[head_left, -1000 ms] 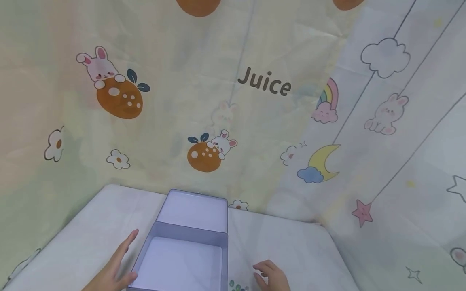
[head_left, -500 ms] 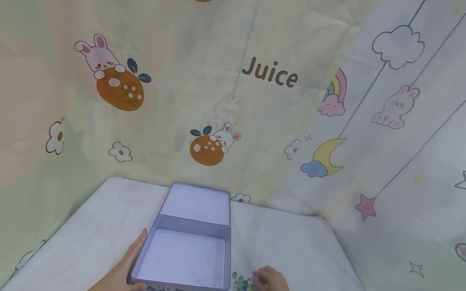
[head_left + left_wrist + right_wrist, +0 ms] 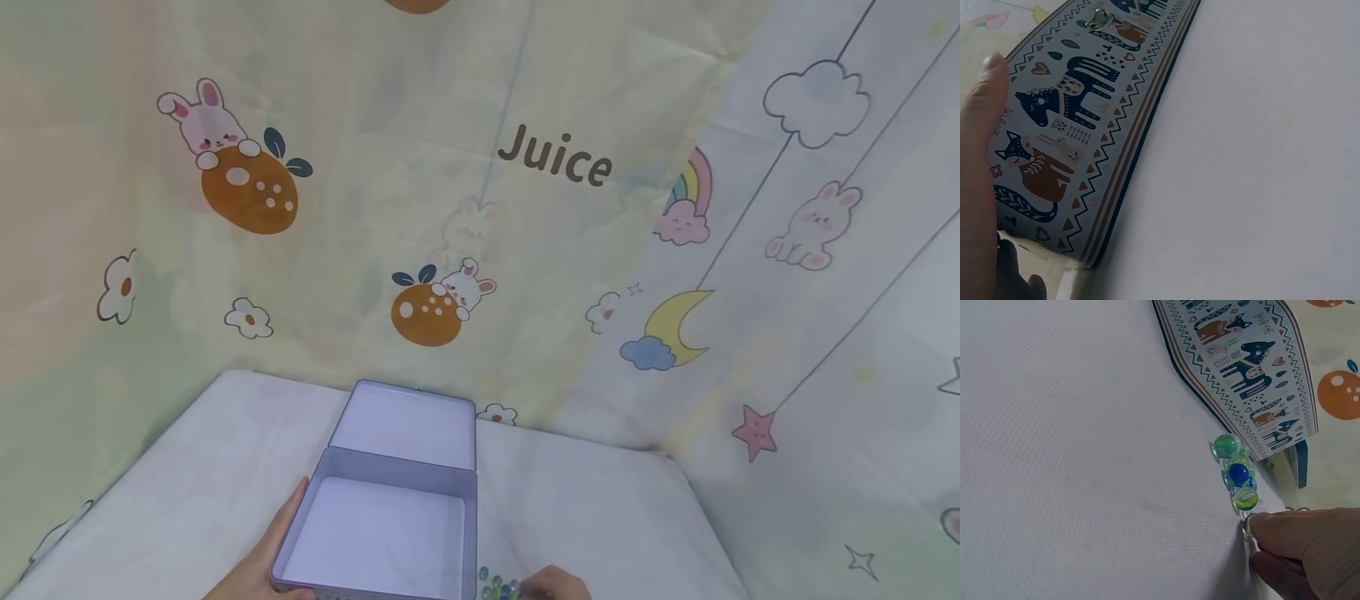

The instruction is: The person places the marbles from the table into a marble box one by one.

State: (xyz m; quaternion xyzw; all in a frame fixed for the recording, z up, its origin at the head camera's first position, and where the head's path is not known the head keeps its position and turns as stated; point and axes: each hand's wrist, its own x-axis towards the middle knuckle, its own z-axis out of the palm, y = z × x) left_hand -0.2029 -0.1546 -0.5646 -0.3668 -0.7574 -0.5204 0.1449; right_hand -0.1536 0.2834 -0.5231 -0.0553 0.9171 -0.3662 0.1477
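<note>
A tin box stands with its hinged lid folded back; its inside is pale and bare. My left hand holds the box at its left side, fingers along the wall and thumb at the front corner. In the left wrist view, the thumb lies against the animal-patterned front wall. Glass marbles, green, blue and yellow-swirled, cluster beside the box's right side. At the near end of the cluster, my right hand pinches a clear marble between thumb and finger.
A white cloth covers the table. Printed curtains with rabbits, oranges and clouds hang behind the table and at both sides. A small metal clasp sits on the box's front.
My left hand has moved in from beside the box to hold its left side. My right hand has moved down to the marbles and its fingertips have closed on one. The head view has tilted slightly.
</note>
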